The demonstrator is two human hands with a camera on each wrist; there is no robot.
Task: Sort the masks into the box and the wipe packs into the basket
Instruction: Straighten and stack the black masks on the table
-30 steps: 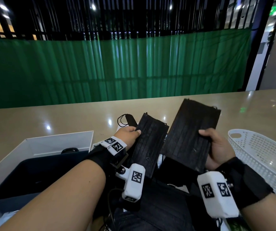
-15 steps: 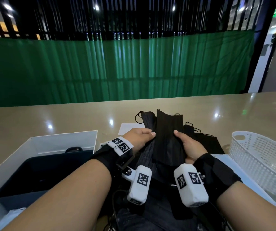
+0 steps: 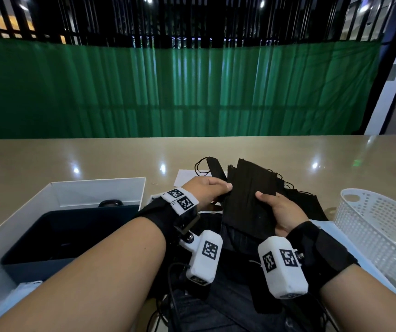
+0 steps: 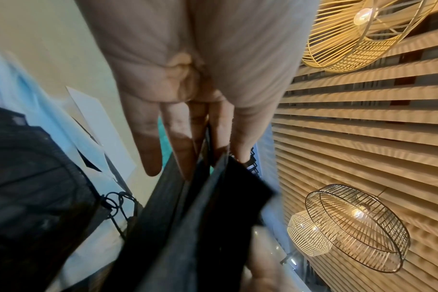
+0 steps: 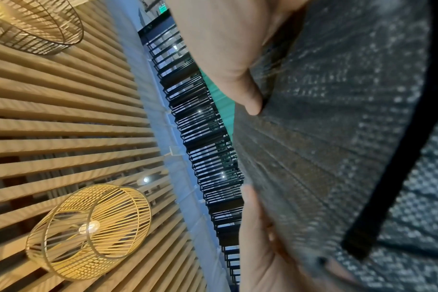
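Pinching black masks between both hands' fingers.

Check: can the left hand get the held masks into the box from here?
Probably yes. The left hand grips the black masks together with the right hand; the box lies open just beside the left forearm, nothing between. The right hand must release first.
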